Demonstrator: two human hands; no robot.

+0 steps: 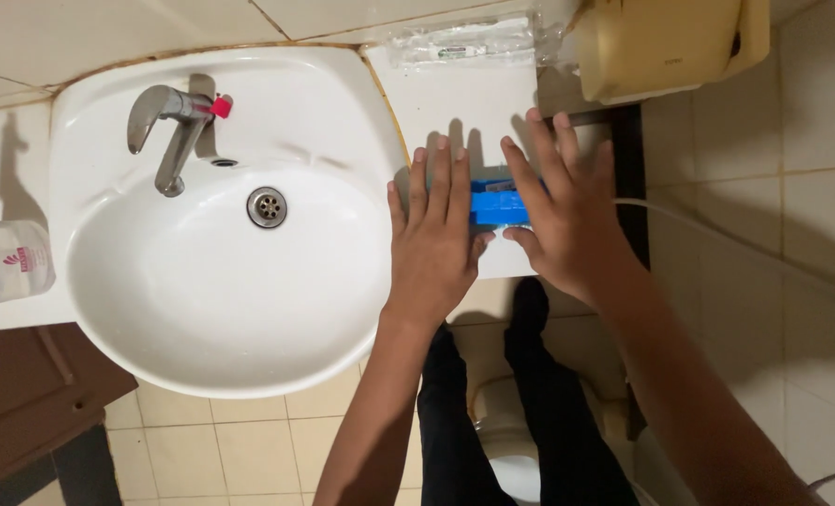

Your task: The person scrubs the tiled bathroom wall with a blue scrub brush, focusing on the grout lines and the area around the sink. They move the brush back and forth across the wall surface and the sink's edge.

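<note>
A small blue packet point(498, 206) lies on the white ledge point(474, 103) to the right of the basin. My left hand point(433, 234) rests flat on the ledge with fingers straight, its side against the packet's left end. My right hand point(565, 211) lies over the packet's right end, fingers spread, thumb under the packet's near edge. Most of the packet is hidden under my hands.
A white washbasin point(211, 300) with a metal tap point(169, 131) and drain point(267, 207) fills the left. A clear wrapped item point(464, 42) lies at the ledge's back. A cream plastic container point(666, 42) stands at the top right. A white bottle point(5, 262) lies at the far left.
</note>
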